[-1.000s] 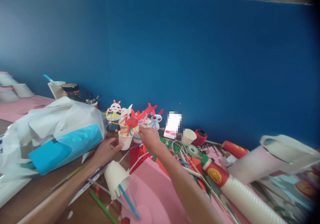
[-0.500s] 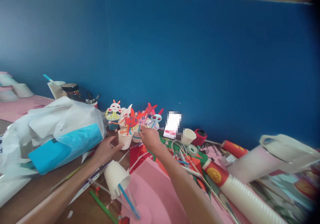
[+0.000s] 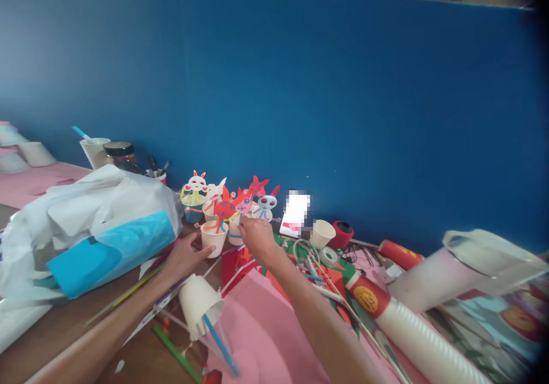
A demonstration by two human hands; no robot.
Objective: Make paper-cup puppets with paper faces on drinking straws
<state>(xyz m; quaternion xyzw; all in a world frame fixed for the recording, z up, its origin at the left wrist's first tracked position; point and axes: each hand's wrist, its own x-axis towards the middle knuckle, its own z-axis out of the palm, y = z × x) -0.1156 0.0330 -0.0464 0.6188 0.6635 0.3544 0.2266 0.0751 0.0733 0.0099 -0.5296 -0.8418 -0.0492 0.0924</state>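
Observation:
Several paper cups with cut-out animal figures stand grouped near the blue wall. My left hand (image 3: 187, 258) is around the left side of the front white cup (image 3: 214, 240), thumb on its front; a red figure (image 3: 224, 208) rises from that cup. My right hand (image 3: 256, 234) has its fingers closed at the rim of the neighbouring cup (image 3: 234, 232) with a pink figure (image 3: 243, 202). What its fingertips pinch is too small to tell. Behind are a white rabbit figure (image 3: 196, 184) and a light-blue figure (image 3: 267, 202).
A plastic bag (image 3: 103, 224) with a blue roll lies left. A tipped cup (image 3: 199, 304) and pink paper (image 3: 257, 327) lie in front. Rightward are a bright-screened phone (image 3: 295, 212), tape roll (image 3: 329, 256), stacked cups (image 3: 429, 338) and a pitcher (image 3: 441, 278).
The view has shifted very slightly. My left thumb has moved a little to the right across the front cup; my right hand stays nearly still.

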